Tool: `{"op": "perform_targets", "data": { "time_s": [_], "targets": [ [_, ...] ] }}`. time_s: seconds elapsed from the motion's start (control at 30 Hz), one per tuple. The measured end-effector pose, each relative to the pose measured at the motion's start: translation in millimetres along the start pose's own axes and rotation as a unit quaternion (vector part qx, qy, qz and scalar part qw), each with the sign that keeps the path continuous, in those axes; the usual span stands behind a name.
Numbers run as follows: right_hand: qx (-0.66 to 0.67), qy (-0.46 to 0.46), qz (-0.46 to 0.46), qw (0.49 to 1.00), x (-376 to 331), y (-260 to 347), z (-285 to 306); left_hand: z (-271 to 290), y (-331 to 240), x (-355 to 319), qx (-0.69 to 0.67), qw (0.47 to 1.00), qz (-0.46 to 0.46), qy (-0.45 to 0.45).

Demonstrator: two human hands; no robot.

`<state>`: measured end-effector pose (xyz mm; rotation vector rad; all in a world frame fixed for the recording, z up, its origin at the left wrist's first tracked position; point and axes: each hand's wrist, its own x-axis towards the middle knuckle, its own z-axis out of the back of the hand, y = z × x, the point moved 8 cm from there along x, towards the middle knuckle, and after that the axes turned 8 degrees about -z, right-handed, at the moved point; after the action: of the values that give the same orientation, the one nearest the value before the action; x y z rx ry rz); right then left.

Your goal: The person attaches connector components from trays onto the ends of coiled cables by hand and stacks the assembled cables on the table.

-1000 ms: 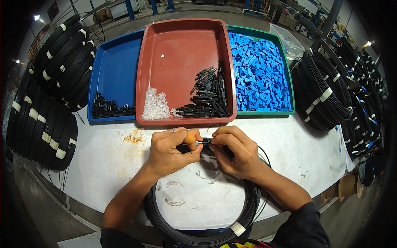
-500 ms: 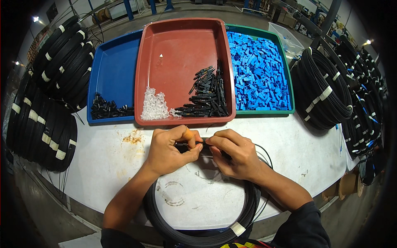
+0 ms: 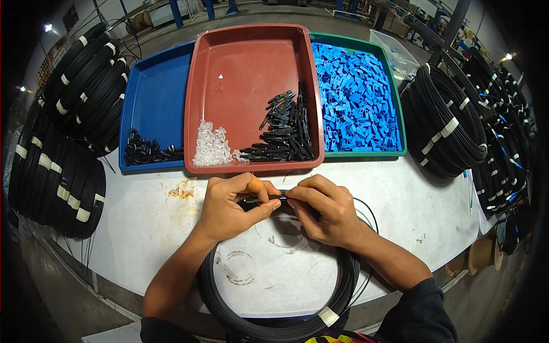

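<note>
My left hand [image 3: 227, 207] is closed, thumb and forefinger pinching a slim black connector [image 3: 283, 197] above the middle of the table. An orange wrap goes round one of its fingers. My right hand [image 3: 326, 208] pinches the same connector from the other side, and the fingertips nearly meet. Fingers hide most of the piece. Below both hands lies a big coil of black cable [image 3: 207, 283], partly over the table's near edge and bound with a pale tape band [image 3: 328, 316]. A thin loop of cable [image 3: 374, 218] curves out beside my right hand.
Beyond my hands stand a blue tray [image 3: 154, 74] of small black parts, a red tray [image 3: 246, 51] of clear pieces and black connectors, and a green tray [image 3: 402, 137] of blue clips. Taped cable coils flank the table, at left [image 3: 57, 177] and right [image 3: 443, 123].
Both hands keep their pinch at the same place, with only slight finger shifts. The view has moved a little.
</note>
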<state>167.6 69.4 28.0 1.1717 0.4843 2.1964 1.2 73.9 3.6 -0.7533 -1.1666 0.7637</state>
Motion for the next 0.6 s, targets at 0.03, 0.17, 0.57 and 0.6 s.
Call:
{"op": "perform_targets", "data": {
  "time_s": [0.03,0.17,0.57,0.6],
  "targets": [
    [0.000,0.000,0.000,1.000,-0.2,-0.1,0.3,-0.1,-1.4,0.5,-0.021,1.000,0.001,-0.007],
    [0.005,0.000,0.001,1.000,-0.4,-0.2,1.5,0.7,-0.6,-0.4,-0.037,0.999,0.000,0.002],
    [0.016,0.017,-0.014,1.000,-2.5,-1.3,0.5,-6.0,-9.7,0.9,0.036,0.998,-0.022,0.037],
    [0.006,0.014,-0.002,1.000,-2.8,0.9,0.6,-6.4,-11.1,1.0,0.035,0.998,-0.023,0.037]
  ]
}}
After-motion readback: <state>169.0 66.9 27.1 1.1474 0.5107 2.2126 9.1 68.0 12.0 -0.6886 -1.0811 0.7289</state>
